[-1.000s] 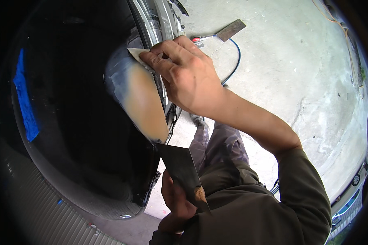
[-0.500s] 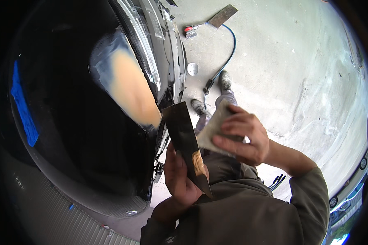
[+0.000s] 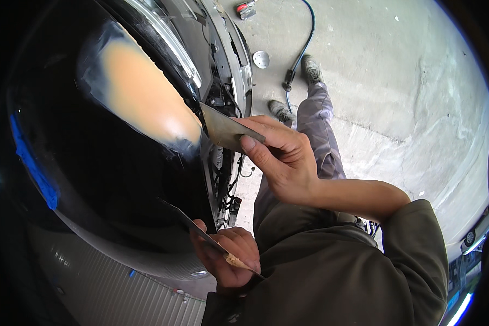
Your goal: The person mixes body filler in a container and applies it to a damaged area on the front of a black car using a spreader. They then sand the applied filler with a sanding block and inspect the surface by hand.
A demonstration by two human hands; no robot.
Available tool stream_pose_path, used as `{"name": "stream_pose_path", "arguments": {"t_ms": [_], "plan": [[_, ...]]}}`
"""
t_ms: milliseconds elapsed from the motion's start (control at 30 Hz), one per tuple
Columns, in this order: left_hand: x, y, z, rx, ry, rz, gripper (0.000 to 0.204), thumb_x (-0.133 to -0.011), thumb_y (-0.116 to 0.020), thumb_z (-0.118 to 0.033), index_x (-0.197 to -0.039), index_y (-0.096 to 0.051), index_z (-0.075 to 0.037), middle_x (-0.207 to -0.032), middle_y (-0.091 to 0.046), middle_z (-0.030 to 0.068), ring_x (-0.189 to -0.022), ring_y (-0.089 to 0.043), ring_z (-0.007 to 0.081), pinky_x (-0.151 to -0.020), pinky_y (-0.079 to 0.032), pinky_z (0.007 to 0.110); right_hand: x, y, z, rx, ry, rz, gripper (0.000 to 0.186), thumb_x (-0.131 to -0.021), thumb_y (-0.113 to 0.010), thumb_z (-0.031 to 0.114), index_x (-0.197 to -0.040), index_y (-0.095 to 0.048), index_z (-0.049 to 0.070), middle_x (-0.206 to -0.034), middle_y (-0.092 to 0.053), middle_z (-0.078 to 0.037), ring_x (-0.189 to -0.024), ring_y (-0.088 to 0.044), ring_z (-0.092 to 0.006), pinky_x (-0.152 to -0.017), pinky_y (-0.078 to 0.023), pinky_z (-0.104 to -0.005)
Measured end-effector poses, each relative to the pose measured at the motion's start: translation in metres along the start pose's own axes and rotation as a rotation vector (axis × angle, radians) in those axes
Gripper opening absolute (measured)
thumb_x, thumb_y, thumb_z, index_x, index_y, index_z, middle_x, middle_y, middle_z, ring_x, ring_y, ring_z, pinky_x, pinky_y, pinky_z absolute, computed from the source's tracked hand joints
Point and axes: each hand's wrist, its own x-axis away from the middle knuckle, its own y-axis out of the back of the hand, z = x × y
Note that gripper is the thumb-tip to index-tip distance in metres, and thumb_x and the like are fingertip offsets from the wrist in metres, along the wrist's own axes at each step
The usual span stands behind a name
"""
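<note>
In my right hand (image 3: 288, 163) is a thin metal filler spreader (image 3: 223, 129), pinched between thumb and fingers. Its far corner points at the lower right end of a tan filler patch (image 3: 141, 89) on the black car hood (image 3: 92, 179); whether it touches cannot be made out. Greyish, dulled paint borders the patch. Lower down, my left hand (image 3: 231, 258) grips a dark flat mixing plate (image 3: 193, 227), seen nearly edge-on. A dollop of tan filler (image 3: 237, 261) sits near the plate's lower end, close to my shirt.
Blue masking tape (image 3: 33, 168) runs along the hood's left side. Exposed wiring and front-end parts (image 3: 231, 81) edge the car. On the concrete floor lie a blue air hose (image 3: 308, 38), a red-and-silver sander (image 3: 246, 10) and a pale round disc (image 3: 261, 59).
My right hand has moved left toward the patch, its spreader turned toward the hood. My left hand has dropped lower with the plate, tipping it edge-on. The view has shifted.
</note>
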Motion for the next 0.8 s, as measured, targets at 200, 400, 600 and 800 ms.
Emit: {"name": "stream_pose_path", "arguments": {"t_ms": [200, 400, 600, 800], "plan": [[0.005, 0.014, 0.001, -0.102, 0.035, -0.008, 0.063, -0.116, -0.028, -0.033, -0.161, -0.007, 0.005, -0.065, -0.062, 0.0074, -0.039, -0.051, 0.0151, -0.043, -0.047, 0.027, -0.007, -0.005, 0.002, 0.026, 0.055, -0.018, 0.027, -0.105, -0.061, 0.007, -0.13, -0.071, 0.0, -0.116, -0.073, -0.013, -0.101, -0.07, -0.0165, -0.086, -0.054, -0.0278], [0.004, 0.019, 0.001, -0.117, 0.045, -0.014, 0.063, -0.115, -0.028, -0.032, -0.161, -0.006, 0.005, -0.065, -0.063, 0.0066, -0.04, -0.052, 0.0151, -0.045, -0.047, 0.027, -0.009, -0.006, 0.0, 0.089, 0.102, -0.005, 0.026, -0.105, -0.061, 0.007, -0.128, -0.072, 0.001, -0.115, -0.074, -0.013, -0.098, -0.07, -0.0161, -0.083, -0.054, -0.0274], [0.0, 0.013, 0.004, -0.018, 0.026, -0.005, 0.064, -0.115, -0.031, -0.031, -0.161, -0.005, 0.005, -0.066, -0.064, 0.0071, -0.041, -0.054, 0.0153, -0.044, -0.047, 0.027, -0.022, -0.005, 0.0, 0.105, 0.134, 0.009, 0.025, -0.104, -0.063, 0.006, -0.125, -0.073, 0.0, -0.109, -0.075, -0.013, -0.091, -0.07, -0.0167, -0.078, -0.055, -0.0282], [-0.005, 0.004, 0.007, -0.032, 0.007, -0.055, 0.064, -0.115, -0.032, -0.031, -0.161, -0.005, 0.004, -0.065, -0.064, 0.0087, -0.041, -0.054, 0.0157, -0.042, -0.046, 0.027, -0.043, -0.007, -0.001, 0.116, 0.167, 0.017, 0.023, -0.102, -0.064, 0.006, -0.121, -0.074, 0.0, -0.103, -0.074, -0.013, -0.084, -0.07, -0.0199, -0.073, -0.054, -0.0293]]}}
